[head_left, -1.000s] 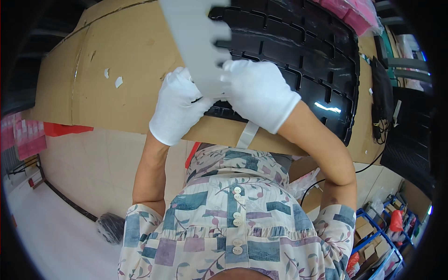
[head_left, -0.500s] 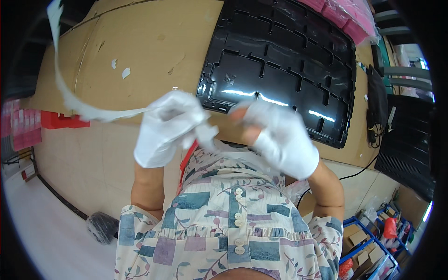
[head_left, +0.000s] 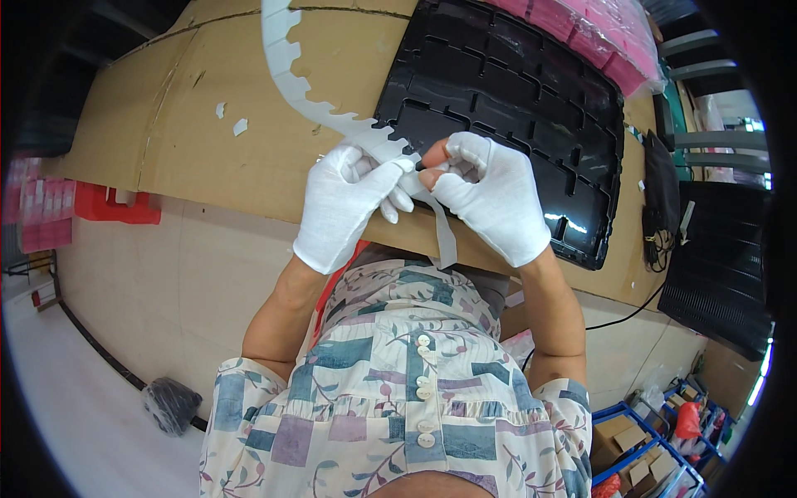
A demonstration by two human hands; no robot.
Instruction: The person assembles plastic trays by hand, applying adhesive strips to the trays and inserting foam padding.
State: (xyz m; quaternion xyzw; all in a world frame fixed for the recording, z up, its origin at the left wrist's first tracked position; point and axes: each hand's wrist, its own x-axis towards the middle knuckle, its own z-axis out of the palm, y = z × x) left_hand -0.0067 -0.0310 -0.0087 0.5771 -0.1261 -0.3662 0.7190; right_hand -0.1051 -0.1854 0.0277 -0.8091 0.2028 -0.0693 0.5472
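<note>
Both my hands wear white gloves and meet over the near edge of a cardboard-covered table (head_left: pixel 191 124). My left hand (head_left: pixel 344 203) and my right hand (head_left: pixel 490 195) pinch a long white notched strip (head_left: pixel 303 83) between them. The strip curves up and away to the upper left, and a short grey end hangs down below my fingers. Two fingertips of my right glove are bare. A black ribbed plastic panel (head_left: pixel 515 91) lies flat on the cardboard just beyond my right hand.
Small white scraps (head_left: pixel 239 126) lie on the cardboard. Pink packets (head_left: pixel 598 33) sit past the panel. A red bin (head_left: pixel 116 207) stands at the left, a black bag (head_left: pixel 170 405) on the floor, blue crates (head_left: pixel 639 448) at lower right, black mesh items (head_left: pixel 718 266) at right.
My hands have come together from apart, both now pinching the strip. The strip's free end has swung from the far left to up over the cardboard.
</note>
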